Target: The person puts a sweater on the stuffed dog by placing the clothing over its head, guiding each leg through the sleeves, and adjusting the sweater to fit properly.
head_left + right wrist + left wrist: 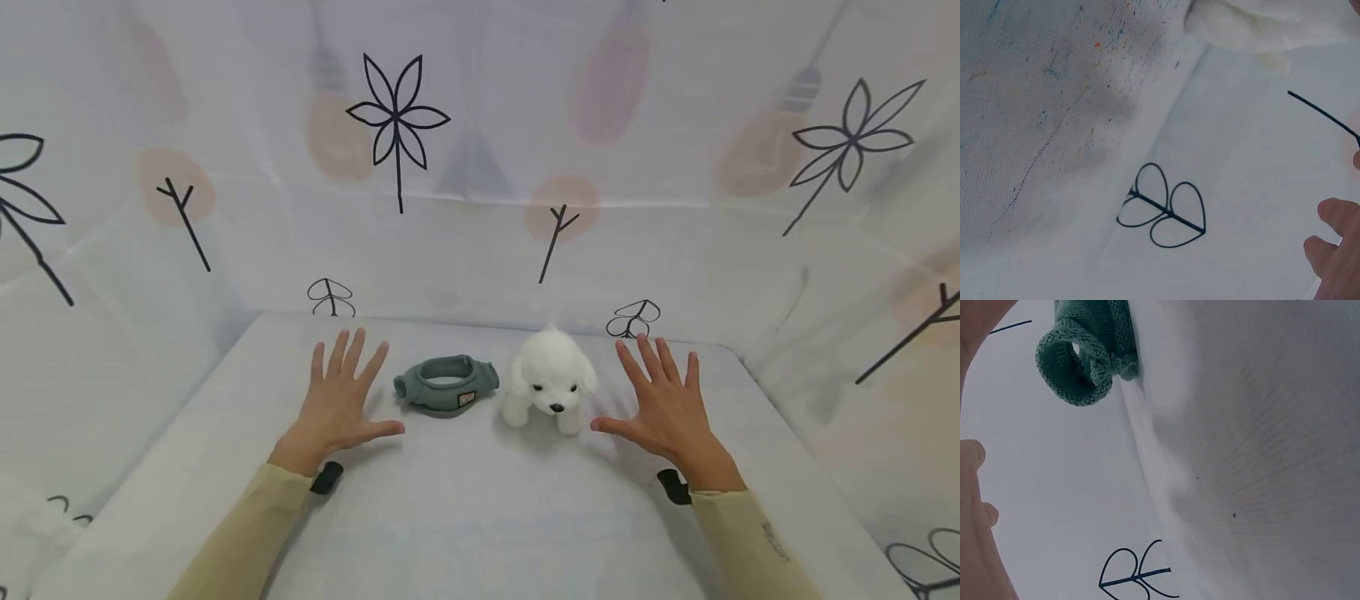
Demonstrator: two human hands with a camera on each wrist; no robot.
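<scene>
"So, where to find the white toy dog (552, 371)?"

"Standing on the white table (480, 525), just right of the green knitted garment (441, 397)."

"And around that pair?"

"Flanked by left hand (337, 407) and right hand (666, 410), with backs turned up and fingers fanned wide."

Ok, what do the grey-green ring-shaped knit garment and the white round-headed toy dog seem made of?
The garment looks like matte knitted yarn: the left wrist view shows looped stitches, fibre unclear. The toy dog is probably matte plush, given its fuzzy outline.
</scene>
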